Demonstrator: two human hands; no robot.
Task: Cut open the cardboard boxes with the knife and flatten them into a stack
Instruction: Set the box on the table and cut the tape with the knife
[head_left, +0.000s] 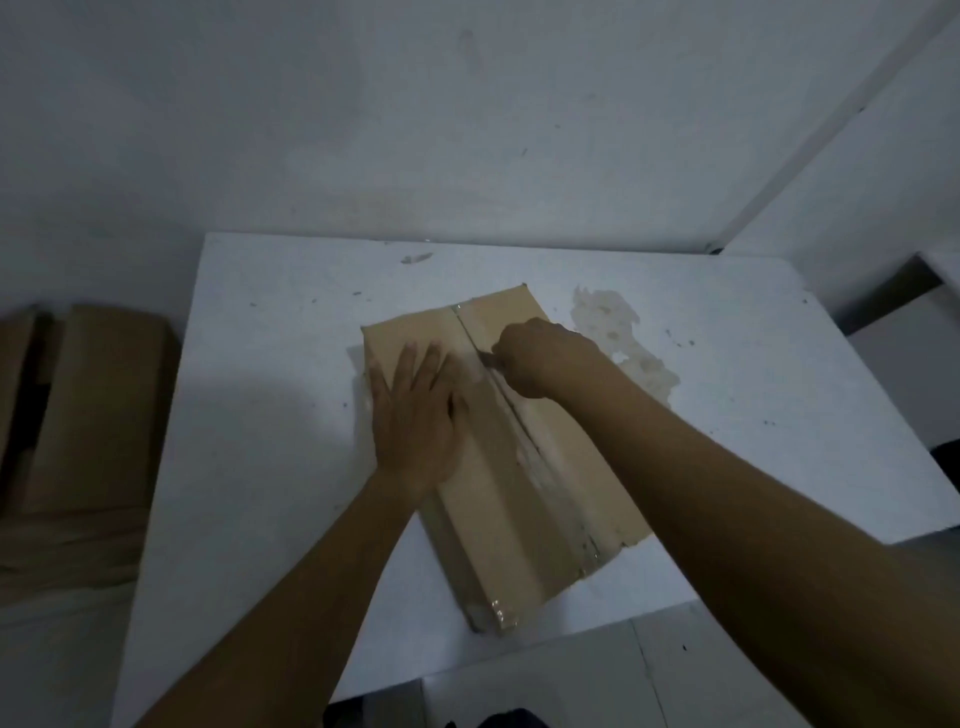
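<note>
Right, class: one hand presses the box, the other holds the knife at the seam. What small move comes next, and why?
Probably slide the knife along the seam toward the far edge of the box: tape there looks uncut, the nearer seam looks split, and the left hand steadies it.

A white table (260, 364) is carrying 1 cardboard box (519, 509), which is lying flat on it with its taped seam facing up. Just right of the box, a pale peeled patch (608, 317) is showing on the tabletop. Beyond the box, 1 small scrap (416, 258) is lying near the far edge.
</note>
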